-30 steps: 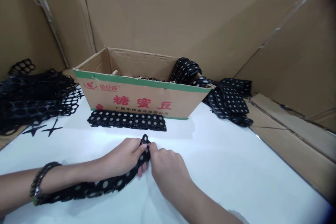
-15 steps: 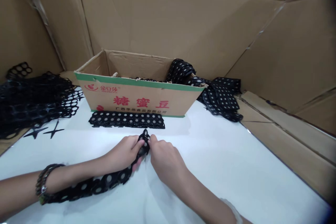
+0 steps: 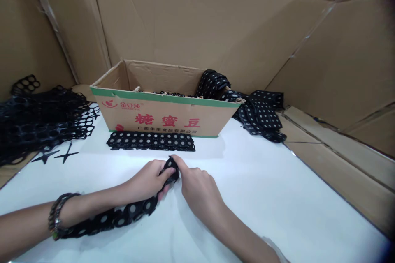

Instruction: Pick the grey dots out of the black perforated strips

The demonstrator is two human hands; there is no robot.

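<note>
A long black strip with pale grey round dots (image 3: 132, 209) runs from under my left forearm up to between my hands, above the white table. My left hand (image 3: 151, 181) is closed round the strip near its far end, thumb on top. At that end my right hand (image 3: 197, 185) is curled, its index finger against the tip of the strip; the thumb is hidden behind the hand. Just beyond my hands, a flat stack of similar black dotted strips (image 3: 151, 141) lies along the front of a cardboard box (image 3: 166, 111).
Black dotted sheets (image 3: 259, 113) hang over the box's right end onto the table. A heap of black sheets with round holes (image 3: 46, 119) covers the left side, with two black star-shaped scraps (image 3: 66, 154) near it. Cardboard walls (image 3: 216, 28) surround the white table (image 3: 277, 197).
My right index finger has straightened and moved over the tip of the strip, which no longer sticks up as far. My left hand keeps its hold. The view has shifted slightly.
</note>
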